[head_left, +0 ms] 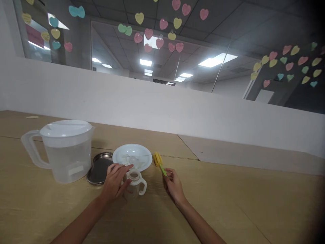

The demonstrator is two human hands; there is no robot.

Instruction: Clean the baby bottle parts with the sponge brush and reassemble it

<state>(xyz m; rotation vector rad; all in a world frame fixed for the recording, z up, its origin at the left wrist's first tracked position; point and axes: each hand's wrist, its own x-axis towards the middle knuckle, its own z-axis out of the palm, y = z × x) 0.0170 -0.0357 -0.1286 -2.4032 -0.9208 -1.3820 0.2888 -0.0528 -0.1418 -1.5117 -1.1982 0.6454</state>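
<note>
Left hand (115, 181) gripping clear training cup (134, 186) from its left, fingers over rim. Right hand (174, 185) clenched on green handle of sponge bottle brush (157, 159) — yellow head pointing ahead-left. White plate (132, 150) just ahead of left hand, steel kidney dish (99, 168) ahead-left, lidded plastic pitcher (68, 166) farther left.

Single head-worn camera, facing forward and down. Close view over the left hand (115, 181), right hand (174, 186) and tabletop (228, 206), lower frame.

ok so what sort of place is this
Probably an office or shared workroom, not a home kitchen. The signs are the suspended ceiling tiles with flat panel lights, the paper heart notes stuck on the glass partition, and the long wood-look table.
</note>
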